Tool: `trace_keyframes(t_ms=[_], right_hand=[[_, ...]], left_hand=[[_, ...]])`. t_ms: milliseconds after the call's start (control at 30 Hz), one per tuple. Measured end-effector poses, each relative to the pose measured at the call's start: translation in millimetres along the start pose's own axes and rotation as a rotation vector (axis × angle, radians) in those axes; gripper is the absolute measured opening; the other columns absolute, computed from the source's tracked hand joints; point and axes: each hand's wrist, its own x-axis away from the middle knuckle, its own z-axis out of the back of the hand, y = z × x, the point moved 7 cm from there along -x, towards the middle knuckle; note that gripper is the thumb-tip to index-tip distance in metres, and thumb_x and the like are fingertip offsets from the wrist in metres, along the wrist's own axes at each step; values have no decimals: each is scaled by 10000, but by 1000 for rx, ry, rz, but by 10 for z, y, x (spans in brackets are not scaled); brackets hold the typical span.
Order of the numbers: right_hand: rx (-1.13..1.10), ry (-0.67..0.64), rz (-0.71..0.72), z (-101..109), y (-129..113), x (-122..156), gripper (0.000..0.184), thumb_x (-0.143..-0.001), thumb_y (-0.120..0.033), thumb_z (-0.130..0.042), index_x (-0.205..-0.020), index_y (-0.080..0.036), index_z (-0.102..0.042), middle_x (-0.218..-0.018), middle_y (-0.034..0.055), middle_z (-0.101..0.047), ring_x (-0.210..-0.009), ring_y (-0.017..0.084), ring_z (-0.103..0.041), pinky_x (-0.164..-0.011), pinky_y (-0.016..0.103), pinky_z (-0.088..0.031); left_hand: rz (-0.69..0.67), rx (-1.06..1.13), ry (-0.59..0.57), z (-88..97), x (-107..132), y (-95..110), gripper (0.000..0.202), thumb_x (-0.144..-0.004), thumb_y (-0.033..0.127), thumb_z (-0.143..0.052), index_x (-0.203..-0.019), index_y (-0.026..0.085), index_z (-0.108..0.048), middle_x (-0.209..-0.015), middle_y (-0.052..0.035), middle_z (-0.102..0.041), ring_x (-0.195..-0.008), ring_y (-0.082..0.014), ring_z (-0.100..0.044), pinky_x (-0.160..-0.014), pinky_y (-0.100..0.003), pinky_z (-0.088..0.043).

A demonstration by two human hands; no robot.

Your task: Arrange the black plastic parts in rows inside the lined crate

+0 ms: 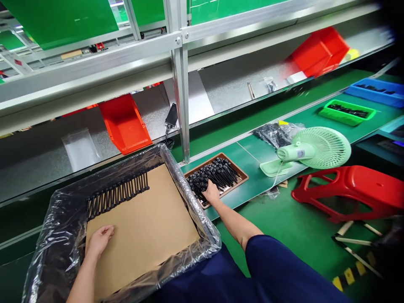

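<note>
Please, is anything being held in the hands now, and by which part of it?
The right hand is among the black parts, but whether it grips one cannot be told. The left hand shows nothing held.

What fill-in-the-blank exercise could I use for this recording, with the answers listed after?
1. The right hand is in a tray of parts coloured ____.
2. The hand over the cardboard is the person's ____ one.
3. The fan is pale ____ in colour.
4. The colour of the stool is ____.

Missing words: black; left; green; red.
</note>
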Motion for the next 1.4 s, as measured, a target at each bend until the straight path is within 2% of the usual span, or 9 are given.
trace_keyframes(t_ms=[133, 233, 400, 633, 867, 1133, 1267, 1400], right_hand=[[6, -32, -80, -58, 17, -52, 599, -754, -310, -656, -1268, -125, -410, -1035, 161, -619, -983, 277, -596, -794, 319, -408], [-28, -41, -110, -79, 1, -83, 537, -767, -289, -641, -1233, -132, -426, -1014, 151, -633, -934, 260, -624, -764, 302, -411], [-190, 22, -134, 44, 38, -123, 532, -728, -265, -674, -1193, -155, -440, -954, 113, -666, -902, 248, -641, -748, 285, -418], [-487, 225, -117, 472, 153, -246, 533, -670, -333, -671, -1138, -187, -465, -886, 77, -657, -808, 246, -629, -728, 314, -441], [-871, 500, -24, 972, 89, -477, 487, -574, -342, -695, -987, -189, -486, -899, 60, -636, -800, 201, -574, -804, 346, -445], [-1236, 575, -10, 1289, 77, -786, 489, -494, -318, -750, -901, -155, -536, -838, 54, -634, -775, 190, -560, -760, 368, -462], [-1392, 575, -9, 1513, -82, -724, 452, -476, -305, -770, -843, -167, -545, -781, 15, -616, -709, 168, -553, -706, 350, -478], [-1547, 535, 106, 1911, -532, -405, 424, -480, -279, -800, -821, -176, -571, -779, -12, -610, -689, 150, -566, -706, 336, -489]], left_hand=[[-2, -1, -13, -11, -29, -38, 611, -326, 601, -780, -730, 158, -662, -712, -70, -686, -739, -245, -652, -789, -402, -523], [-13, 8, -11, -8, -32, -43, 640, -324, 631, -772, -739, 155, -664, -722, -74, -687, -742, -246, -650, -789, -403, -520], [-70, -32, -22, -12, -28, -5, 700, -343, 717, -727, -744, 147, -662, -676, -68, -669, -705, -247, -644, -739, -392, -521], [-101, -60, -57, -73, -49, 26, 750, -340, 781, -686, -748, 151, -662, -697, -80, -679, -716, -250, -647, -728, -376, -518], [-159, -73, -64, -113, -36, 142, 714, -409, 746, -689, -803, 151, -685, -783, -103, -711, -756, -256, -654, -737, -367, -512], [-225, -111, -92, -217, -36, 204, 589, -498, 684, -681, -798, 177, -679, -783, -95, -716, -829, -287, -668, -808, -387, -503], [-268, -123, -108, -253, -4, 281, 553, -534, 652, -675, -818, 178, -687, -821, -98, -727, -845, -290, -671, -824, -393, -502], [-328, -74, -87, -307, 192, 532, 500, -574, 601, -674, -831, 173, -699, -901, -102, -729, -892, -292, -658, -881, -404, -477]])
